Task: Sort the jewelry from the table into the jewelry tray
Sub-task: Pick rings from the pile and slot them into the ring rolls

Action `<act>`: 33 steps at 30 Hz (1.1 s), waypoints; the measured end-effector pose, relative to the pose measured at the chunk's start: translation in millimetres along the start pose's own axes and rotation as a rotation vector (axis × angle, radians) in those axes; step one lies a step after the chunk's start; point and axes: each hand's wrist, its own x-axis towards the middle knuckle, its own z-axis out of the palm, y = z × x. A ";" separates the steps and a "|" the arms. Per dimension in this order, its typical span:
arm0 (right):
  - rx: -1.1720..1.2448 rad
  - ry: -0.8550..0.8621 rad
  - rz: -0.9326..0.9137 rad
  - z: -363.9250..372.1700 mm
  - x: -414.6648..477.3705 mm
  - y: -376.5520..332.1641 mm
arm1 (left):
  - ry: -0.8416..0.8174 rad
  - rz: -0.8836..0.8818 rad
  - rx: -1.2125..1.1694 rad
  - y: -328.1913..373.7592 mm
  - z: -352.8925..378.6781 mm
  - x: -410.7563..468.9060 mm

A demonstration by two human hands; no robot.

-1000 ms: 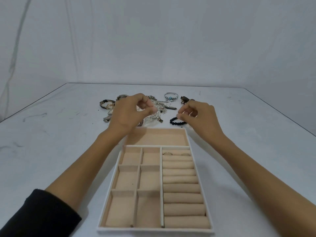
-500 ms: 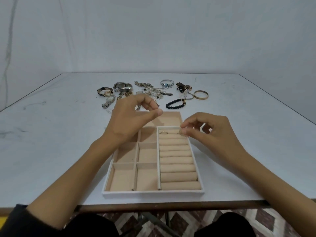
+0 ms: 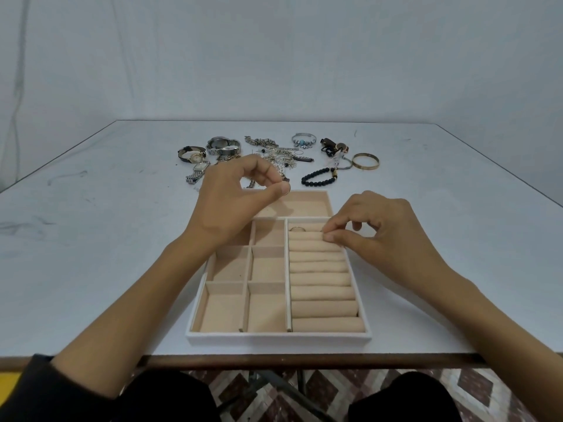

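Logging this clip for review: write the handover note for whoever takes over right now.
Left hand: above the tray's far end, thumb and forefinger pinched; whatever they hold is too small to make out.
Right hand: fingertips pinched at the top slot of the ring rolls; anything held is hidden.
Done: one ring sits in that slot of the jewelry tray.
To do: watches, chains, black bead bracelet, gold bangle and more lie on the table beyond the tray.

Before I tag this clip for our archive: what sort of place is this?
Likely a staged recording setup: a wrinkled white backdrop, a plain white table, and a jewelry tray with loose jewelry beyond it.
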 end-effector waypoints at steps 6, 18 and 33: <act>-0.104 -0.028 -0.096 -1.5 0.1 3.4 | 0.004 -0.002 0.003 -0.6 -0.9 0.0; -0.211 -0.009 -0.285 -3.9 -1.8 4.2 | -0.007 0.006 0.017 0.4 -1.0 -0.1; -0.245 0.013 -0.247 -11.2 -10.5 4.1 | -0.004 -0.018 0.025 2.9 -3.3 -0.7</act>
